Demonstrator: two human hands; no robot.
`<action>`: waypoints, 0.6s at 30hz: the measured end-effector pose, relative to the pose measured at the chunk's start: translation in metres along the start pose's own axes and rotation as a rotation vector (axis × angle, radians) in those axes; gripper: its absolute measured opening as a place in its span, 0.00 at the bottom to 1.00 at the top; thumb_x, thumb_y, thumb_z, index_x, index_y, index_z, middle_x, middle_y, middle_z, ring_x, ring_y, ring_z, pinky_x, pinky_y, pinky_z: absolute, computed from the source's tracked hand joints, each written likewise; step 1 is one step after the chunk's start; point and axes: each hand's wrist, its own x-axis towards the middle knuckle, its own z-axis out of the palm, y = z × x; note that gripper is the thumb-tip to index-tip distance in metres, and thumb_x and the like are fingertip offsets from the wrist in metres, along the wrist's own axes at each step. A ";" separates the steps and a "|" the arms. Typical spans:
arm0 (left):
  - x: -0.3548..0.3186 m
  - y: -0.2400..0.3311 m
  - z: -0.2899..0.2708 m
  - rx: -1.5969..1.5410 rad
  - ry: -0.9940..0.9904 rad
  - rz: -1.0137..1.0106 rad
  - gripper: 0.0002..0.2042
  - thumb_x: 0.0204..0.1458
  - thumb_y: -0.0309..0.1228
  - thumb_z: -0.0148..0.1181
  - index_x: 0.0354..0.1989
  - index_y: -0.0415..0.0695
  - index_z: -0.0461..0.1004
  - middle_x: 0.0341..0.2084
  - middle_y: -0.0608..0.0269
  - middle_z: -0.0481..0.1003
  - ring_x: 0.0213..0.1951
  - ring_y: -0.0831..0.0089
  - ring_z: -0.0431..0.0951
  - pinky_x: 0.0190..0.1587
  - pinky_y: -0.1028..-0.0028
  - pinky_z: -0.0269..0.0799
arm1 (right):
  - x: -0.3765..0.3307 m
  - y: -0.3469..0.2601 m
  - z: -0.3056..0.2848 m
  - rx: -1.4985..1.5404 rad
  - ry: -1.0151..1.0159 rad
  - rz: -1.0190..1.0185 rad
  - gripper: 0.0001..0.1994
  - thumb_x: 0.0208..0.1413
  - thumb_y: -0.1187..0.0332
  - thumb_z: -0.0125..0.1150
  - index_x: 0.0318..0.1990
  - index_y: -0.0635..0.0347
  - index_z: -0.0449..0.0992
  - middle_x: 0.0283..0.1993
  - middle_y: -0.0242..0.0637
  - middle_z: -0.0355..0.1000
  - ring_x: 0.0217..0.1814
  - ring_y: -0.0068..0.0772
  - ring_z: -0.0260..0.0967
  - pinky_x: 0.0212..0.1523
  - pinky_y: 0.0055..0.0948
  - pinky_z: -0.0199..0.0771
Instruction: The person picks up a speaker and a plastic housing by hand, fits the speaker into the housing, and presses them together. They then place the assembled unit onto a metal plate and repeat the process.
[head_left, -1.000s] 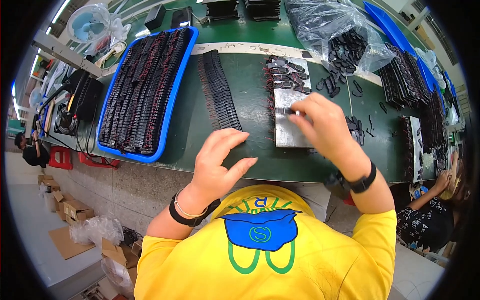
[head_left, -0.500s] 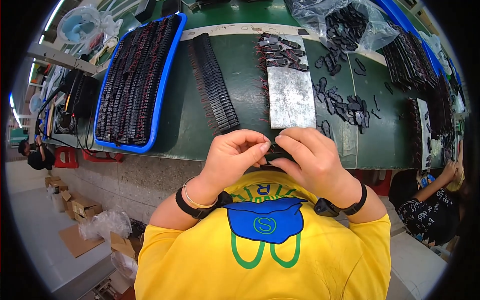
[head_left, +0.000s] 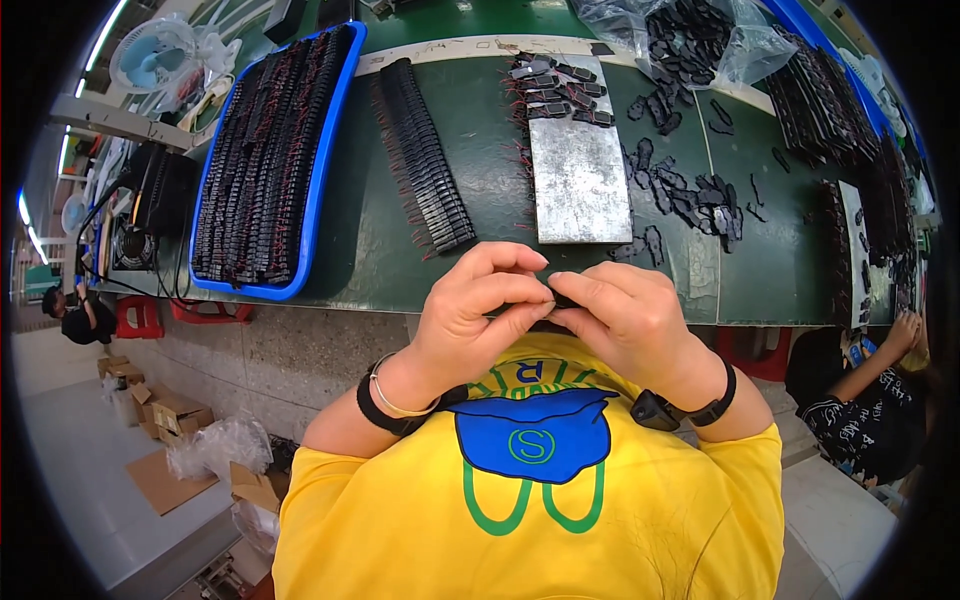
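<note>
Close to the table's near edge, my left hand (head_left: 482, 306) and my right hand (head_left: 628, 312) meet fingertip to fingertip. Both pinch a small black part (head_left: 563, 302), mostly hidden by the fingers. Just beyond them lies a silver metal plate (head_left: 582, 190); several black parts with red wires (head_left: 548, 92) sit on its far end, and more red wires stick out along its left side. Left of the plate, a long row of similar black wired parts (head_left: 428, 160) is packed side by side. Loose flat black pieces (head_left: 690, 205) are scattered to its right.
A blue tray (head_left: 322, 165) filled with rows of black wired parts stands at the left of the green table (head_left: 340, 240). A clear plastic bag (head_left: 745, 65) of black pieces lies at the far right. At the right edge sits another person (head_left: 865, 410). Cardboard boxes (head_left: 180, 415) are on the floor.
My left fingers have shifted, the index finger curling over the thumb. The black part between my hands shows less than before. The whole view has shifted slightly.
</note>
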 end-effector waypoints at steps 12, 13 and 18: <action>-0.011 -0.010 0.005 -0.558 0.045 -0.164 0.06 0.51 0.19 0.60 0.38 0.37 0.76 0.40 0.53 0.75 0.38 0.71 0.78 0.38 0.78 0.75 | -0.004 0.001 -0.002 0.079 0.092 -0.116 0.14 0.37 0.77 0.70 0.36 0.62 0.79 0.28 0.37 0.73 0.25 0.34 0.72 0.22 0.27 0.71; -0.012 -0.010 0.005 -0.623 0.042 -0.228 0.06 0.52 0.20 0.60 0.38 0.36 0.75 0.40 0.52 0.75 0.37 0.71 0.78 0.37 0.78 0.76 | -0.004 0.001 -0.002 0.066 0.100 -0.136 0.14 0.37 0.77 0.70 0.36 0.62 0.79 0.28 0.37 0.73 0.25 0.34 0.72 0.22 0.26 0.70; -0.011 -0.003 0.000 -0.779 0.005 -0.503 0.06 0.56 0.25 0.57 0.40 0.37 0.75 0.35 0.58 0.77 0.31 0.78 0.77 0.32 0.81 0.74 | -0.006 0.000 -0.005 -0.022 0.093 -0.192 0.13 0.37 0.78 0.69 0.36 0.62 0.78 0.29 0.37 0.73 0.25 0.33 0.71 0.22 0.26 0.70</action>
